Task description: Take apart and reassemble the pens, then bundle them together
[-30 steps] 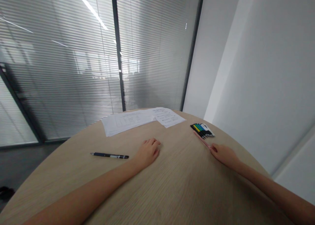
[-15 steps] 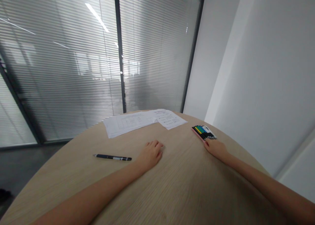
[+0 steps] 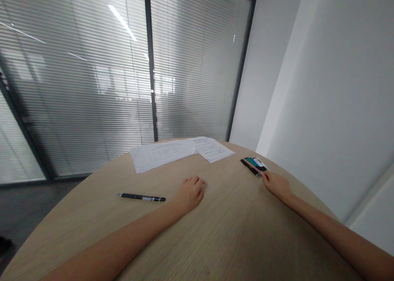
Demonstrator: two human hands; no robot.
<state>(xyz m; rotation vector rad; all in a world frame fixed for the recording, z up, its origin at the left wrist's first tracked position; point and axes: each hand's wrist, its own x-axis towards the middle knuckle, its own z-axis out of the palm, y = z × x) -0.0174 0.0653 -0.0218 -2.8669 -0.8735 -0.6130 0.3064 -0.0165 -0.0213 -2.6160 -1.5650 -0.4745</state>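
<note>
My left hand (image 3: 190, 191) rests palm down on the round wooden table (image 3: 234, 236), fingers loosely spread, holding nothing. A dark pen (image 3: 141, 197) lies a short way to its left. My right hand (image 3: 276, 183) reaches to the far right of the table. Its fingertips are pinched on the near end of a pink pen (image 3: 259, 172). That pen lies against a row of coloured pens (image 3: 253, 163) with black ends. How much of the row the fingers touch is hard to tell.
White printed sheets (image 3: 164, 153) lie at the table's far edge, with another sheet (image 3: 214, 149) beside them. Glass walls with closed blinds (image 3: 92, 88) stand behind the table. A white wall (image 3: 332, 88) runs close along the right.
My right hand slid the pink pen forward up against the row of coloured pens and now sits a little to the right. My left hand stayed put.
</note>
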